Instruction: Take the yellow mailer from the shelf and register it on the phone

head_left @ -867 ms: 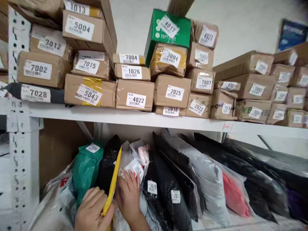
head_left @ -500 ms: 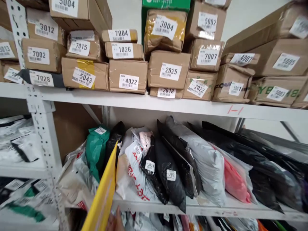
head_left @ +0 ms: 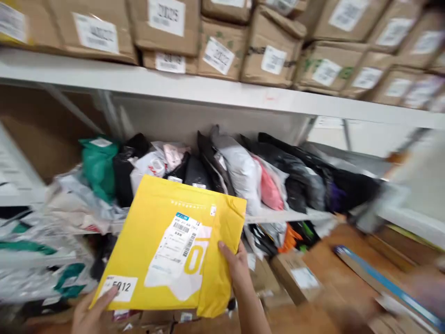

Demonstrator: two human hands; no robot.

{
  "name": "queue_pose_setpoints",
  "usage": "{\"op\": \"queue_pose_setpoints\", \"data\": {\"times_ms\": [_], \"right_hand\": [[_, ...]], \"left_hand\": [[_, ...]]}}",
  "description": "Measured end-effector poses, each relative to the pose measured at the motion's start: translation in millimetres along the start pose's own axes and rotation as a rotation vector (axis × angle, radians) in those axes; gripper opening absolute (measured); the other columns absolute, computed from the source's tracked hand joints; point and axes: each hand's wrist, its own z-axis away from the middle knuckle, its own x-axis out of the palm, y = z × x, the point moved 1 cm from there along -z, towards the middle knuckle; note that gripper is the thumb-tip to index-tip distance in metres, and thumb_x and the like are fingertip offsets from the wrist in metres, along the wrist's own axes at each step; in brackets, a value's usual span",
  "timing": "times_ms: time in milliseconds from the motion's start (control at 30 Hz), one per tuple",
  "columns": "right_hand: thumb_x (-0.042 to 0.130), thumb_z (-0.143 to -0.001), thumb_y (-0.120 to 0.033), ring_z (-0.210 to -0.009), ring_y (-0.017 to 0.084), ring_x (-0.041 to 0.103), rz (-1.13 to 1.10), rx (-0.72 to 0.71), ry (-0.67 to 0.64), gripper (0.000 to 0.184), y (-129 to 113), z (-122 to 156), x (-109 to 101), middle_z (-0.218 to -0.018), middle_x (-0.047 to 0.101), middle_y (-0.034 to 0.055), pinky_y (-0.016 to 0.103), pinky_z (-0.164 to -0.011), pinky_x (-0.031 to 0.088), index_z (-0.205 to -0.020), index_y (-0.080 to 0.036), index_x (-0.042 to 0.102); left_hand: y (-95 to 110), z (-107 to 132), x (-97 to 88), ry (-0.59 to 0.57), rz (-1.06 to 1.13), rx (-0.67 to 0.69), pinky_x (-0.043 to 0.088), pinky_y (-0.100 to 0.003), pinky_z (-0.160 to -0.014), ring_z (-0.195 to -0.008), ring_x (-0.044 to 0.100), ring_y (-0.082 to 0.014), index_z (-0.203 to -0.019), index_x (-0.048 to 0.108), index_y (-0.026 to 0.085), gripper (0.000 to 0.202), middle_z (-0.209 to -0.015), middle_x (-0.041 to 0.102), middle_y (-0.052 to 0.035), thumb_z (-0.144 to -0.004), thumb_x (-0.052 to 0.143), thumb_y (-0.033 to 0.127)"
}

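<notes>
A flat yellow mailing envelope is held up in front of the shelves, its labelled face toward me. It carries a white shipping label and a smaller sticker reading 5012. At the lower left corner, my left hand pinches the envelope, with the thumb on the sticker. My right hand grips the right edge, its thumb on the front and the other fingers hidden behind. Behind the envelope's top edge sit bagged parcels, among them a green bag and a grey-white bag.
Numbered cardboard boxes line the upper white shelf. Black bags fill the middle shelf's right side. Below, a cardboard box rests near the brown floor. A long blue-edged carton lies at the right.
The yellow envelope has turned from nearly edge-on to face me and moved right. Both my hands now show on it. The view has swung right and down.
</notes>
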Motion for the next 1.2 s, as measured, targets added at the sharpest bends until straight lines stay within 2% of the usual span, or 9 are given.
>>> {"op": "queue_pose_setpoints", "data": {"times_ms": [67, 200, 300, 400, 500, 600, 867, 1033, 1200], "right_hand": [[0.086, -0.059, -0.038, -0.088, 0.026, 0.071, 0.052, -0.075, 0.111, 0.065, -25, 19, -34, -0.104, 0.073, 0.0086, 0.036, -0.074, 0.058, -0.114, -0.020, 0.057], [0.085, -0.061, -0.038, -0.087, 0.027, 0.070, 0.103, -0.234, 0.304, 0.067, -53, 73, -75, -0.100, 0.074, 0.0081, 0.037, -0.075, 0.058, -0.119, -0.020, 0.056], [0.085, -0.060, -0.037, -0.089, 0.028, 0.070, 0.097, -0.344, 0.469, 0.073, -59, 121, -86, -0.102, 0.074, 0.0085, 0.039, -0.077, 0.057, -0.124, -0.021, 0.054], [0.084, -0.062, -0.036, -0.087, 0.028, 0.071, 0.062, -0.394, 0.631, 0.073, -53, 169, -85, -0.103, 0.074, 0.0089, 0.040, -0.076, 0.058, -0.126, -0.023, 0.053], [0.085, -0.061, -0.036, -0.086, 0.028, 0.071, 0.027, -0.463, 0.751, 0.076, -38, 213, -77, -0.103, 0.074, 0.0093, 0.040, -0.074, 0.058, -0.128, -0.023, 0.052], [0.088, -0.055, -0.035, -0.085, 0.028, 0.071, -0.008, -0.550, 0.882, 0.081, -20, 255, -66, -0.100, 0.075, 0.0083, 0.039, -0.075, 0.058, -0.127, -0.022, 0.053], [0.086, -0.057, -0.036, -0.091, 0.028, 0.071, -0.039, -0.664, 1.151, 0.065, 8, 361, -40, -0.106, 0.074, 0.0106, 0.038, -0.077, 0.058, -0.115, -0.019, 0.060], [0.087, -0.056, -0.036, -0.091, 0.030, 0.070, -0.040, -0.778, 1.255, 0.072, 18, 439, -48, -0.104, 0.073, 0.0114, 0.041, -0.079, 0.059, -0.118, -0.018, 0.057], [0.086, -0.058, -0.038, -0.092, 0.028, 0.070, -0.018, -0.857, 1.380, 0.074, 17, 547, -48, -0.104, 0.073, 0.0104, 0.040, -0.082, 0.057, -0.121, -0.018, 0.055]], "left_hand": [[-8, 5, 37.4, -0.148, 0.101, -0.237, 0.055, -0.027, -0.047, -0.053, 0.062, -0.0210, -0.051, 0.070, 0.021, 0.046, -0.056, 0.068, -0.0018, -0.019, 0.091, 0.047], [-26, 12, 94.6, -0.488, 0.132, -0.375, 0.057, -0.026, -0.054, -0.057, 0.064, -0.0215, -0.056, 0.072, 0.020, 0.043, -0.060, 0.070, -0.0012, -0.024, 0.092, 0.042], [-43, 11, 114.6, -0.761, 0.062, -0.350, 0.058, -0.028, -0.058, -0.064, 0.067, -0.0248, -0.062, 0.074, 0.018, 0.041, -0.067, 0.073, -0.0038, -0.035, 0.090, 0.044], [-54, 9, 122.8, -1.030, -0.009, -0.291, 0.059, -0.031, -0.060, -0.071, 0.068, -0.0284, -0.070, 0.075, 0.017, 0.040, -0.075, 0.074, -0.0062, -0.044, 0.088, 0.044], [-55, 14, 123.9, -1.238, -0.056, -0.291, 0.060, -0.035, -0.062, -0.075, 0.069, -0.0314, -0.074, 0.075, 0.017, 0.041, -0.078, 0.075, -0.0075, -0.048, 0.086, 0.047], [-46, 29, 118.8, -1.367, -0.109, -0.308, 0.060, -0.034, -0.061, -0.070, 0.068, -0.0302, -0.069, 0.072, 0.017, 0.044, -0.071, 0.074, -0.0067, -0.049, 0.084, 0.054], [-22, 97, 91.4, -1.481, -0.140, -0.282, 0.058, -0.025, -0.060, -0.066, 0.069, -0.0237, -0.070, 0.069, 0.017, 0.052, -0.066, 0.072, -0.0017, -0.049, 0.082, 0.063], [-22, 159, 77.5, -1.600, -0.149, -0.218, 0.056, -0.022, -0.057, -0.063, 0.068, -0.0217, -0.070, 0.071, 0.019, 0.048, -0.065, 0.072, -0.0010, -0.049, 0.083, 0.061], [-15, 253, 51.4, -1.810, -0.198, -0.248, 0.057, -0.025, -0.056, -0.060, 0.067, -0.0235, -0.060, 0.070, 0.022, 0.045, -0.061, 0.071, -0.0018, -0.042, 0.085, 0.061]]}}
